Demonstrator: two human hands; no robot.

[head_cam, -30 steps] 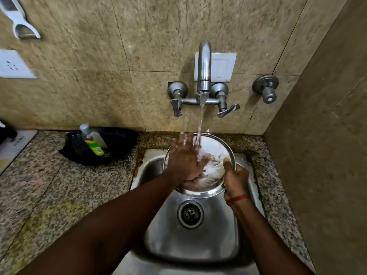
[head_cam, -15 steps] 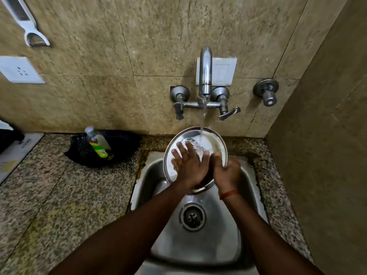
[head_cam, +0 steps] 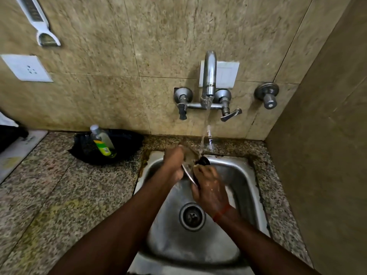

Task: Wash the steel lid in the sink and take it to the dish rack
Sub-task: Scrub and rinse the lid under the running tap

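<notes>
Both hands grip lid (head_cam: 189, 157): left hand (head_cam: 173, 162) curled over its upper rim, right hand (head_cam: 211, 188) apparently clasping its lower edge, fingers partly hidden. Lid is edge-on over rear of sink (head_cam: 241, 175), black knob (head_cam: 203, 161) facing right. Water (head_cam: 205, 135) from tap (head_cam: 208, 76) above sink strikes lid. Bottle (head_cam: 102, 141) left of sink.

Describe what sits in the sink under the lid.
Below the steel lid, held by the left hand and right hand, the sink shows wet steel and its drain. The hands and forearms cover part of the floor.
</notes>
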